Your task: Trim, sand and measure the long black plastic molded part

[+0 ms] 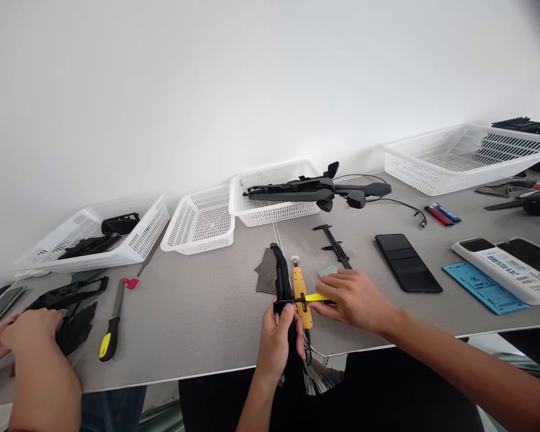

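Near the table's front edge, my left hand (276,342) is wrapped round a long black plastic part (280,273), which stands up out of the fist. My right hand (353,297) grips a tool with a yellow handle (315,297), whose thin dark shaft reaches left to the black part. Beneath the tool lies a yellow-orange power tool (299,285) with a white round tip. A grey abrasive sheet (265,273) lies behind the black part, and a black caliper (335,246) rests beyond my right hand.
White baskets (198,246) line the wall; one holds long black parts (292,193). To the right are a black phone (407,263), a blue packet (483,288) and a white device (513,270). Another person's hands (31,330) work at the left, near a yellow-black file (111,333).
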`<state>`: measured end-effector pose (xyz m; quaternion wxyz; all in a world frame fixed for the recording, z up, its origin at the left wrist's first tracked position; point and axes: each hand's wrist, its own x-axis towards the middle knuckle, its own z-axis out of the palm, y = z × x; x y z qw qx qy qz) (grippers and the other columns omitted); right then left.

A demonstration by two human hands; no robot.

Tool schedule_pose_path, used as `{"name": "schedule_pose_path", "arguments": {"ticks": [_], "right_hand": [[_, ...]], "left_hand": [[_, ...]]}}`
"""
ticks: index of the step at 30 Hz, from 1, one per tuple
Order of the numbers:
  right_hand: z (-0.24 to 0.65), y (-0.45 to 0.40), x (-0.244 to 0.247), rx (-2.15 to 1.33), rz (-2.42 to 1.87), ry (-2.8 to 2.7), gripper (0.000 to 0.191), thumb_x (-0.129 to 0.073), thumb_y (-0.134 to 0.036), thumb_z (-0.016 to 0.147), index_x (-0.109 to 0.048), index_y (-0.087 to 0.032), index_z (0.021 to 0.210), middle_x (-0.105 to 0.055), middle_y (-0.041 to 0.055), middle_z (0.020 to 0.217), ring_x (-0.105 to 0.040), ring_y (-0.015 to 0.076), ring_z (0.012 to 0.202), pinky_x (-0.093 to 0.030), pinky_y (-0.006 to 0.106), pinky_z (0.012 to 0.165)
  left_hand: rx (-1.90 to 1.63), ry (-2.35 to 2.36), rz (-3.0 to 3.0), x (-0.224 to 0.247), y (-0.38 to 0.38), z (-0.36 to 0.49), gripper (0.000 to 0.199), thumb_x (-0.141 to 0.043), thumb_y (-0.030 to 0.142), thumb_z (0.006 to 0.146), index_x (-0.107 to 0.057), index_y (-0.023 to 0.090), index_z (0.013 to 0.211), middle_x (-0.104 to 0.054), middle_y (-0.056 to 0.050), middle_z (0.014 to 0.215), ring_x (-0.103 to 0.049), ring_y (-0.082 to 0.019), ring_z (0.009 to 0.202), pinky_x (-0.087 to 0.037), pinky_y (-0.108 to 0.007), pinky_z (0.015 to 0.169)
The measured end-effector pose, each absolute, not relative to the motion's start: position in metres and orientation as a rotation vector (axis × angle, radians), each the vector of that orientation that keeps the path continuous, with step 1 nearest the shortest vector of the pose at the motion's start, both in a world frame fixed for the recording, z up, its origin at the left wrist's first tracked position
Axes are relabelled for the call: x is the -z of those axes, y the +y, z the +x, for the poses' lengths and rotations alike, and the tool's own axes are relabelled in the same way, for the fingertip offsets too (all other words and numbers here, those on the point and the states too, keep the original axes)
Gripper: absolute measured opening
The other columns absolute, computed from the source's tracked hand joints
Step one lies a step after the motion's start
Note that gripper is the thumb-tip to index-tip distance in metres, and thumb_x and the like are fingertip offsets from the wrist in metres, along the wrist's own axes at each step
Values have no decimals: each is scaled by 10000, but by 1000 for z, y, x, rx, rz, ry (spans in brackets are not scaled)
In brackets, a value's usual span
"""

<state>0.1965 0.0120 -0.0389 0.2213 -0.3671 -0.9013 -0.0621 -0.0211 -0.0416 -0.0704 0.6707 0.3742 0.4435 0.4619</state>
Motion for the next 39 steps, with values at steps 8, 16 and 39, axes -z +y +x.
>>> {"name": "schedule_pose_path", "arguments": {"ticks": [8,16,39], "right_hand": [[208,39,31,176,-1249,-2380,536,-464,-539,1124,-652,-203,751,-623,21,632,-452,158,540,-256,326,609],[197,25,33,242,-988,-2433,521,-448,-451,1149,-604,-193,724,-590,-9,618,-462,138,517,-271,319,595],[223,69,17,355,-1086,-2384,559,-458,-537,1128,-631,-191,725,-590,6,606,-423,137,517,-260,304,577]], "left_hand": [[-1033,1000,851,69,-41,-21,517,-675,689,943,-562,188,880,-615,56,655,-481,-60,345,-451,-213,362],[-1033,991,845,73,-41,-21,517,-683,691,938,-568,188,918,-631,53,667,-484,-63,345,-458,-214,357],[-1009,1011,879,72,-40,-22,538,-673,709,929,-570,186,850,-616,48,660,-474,-60,340,-449,-218,359]]}}
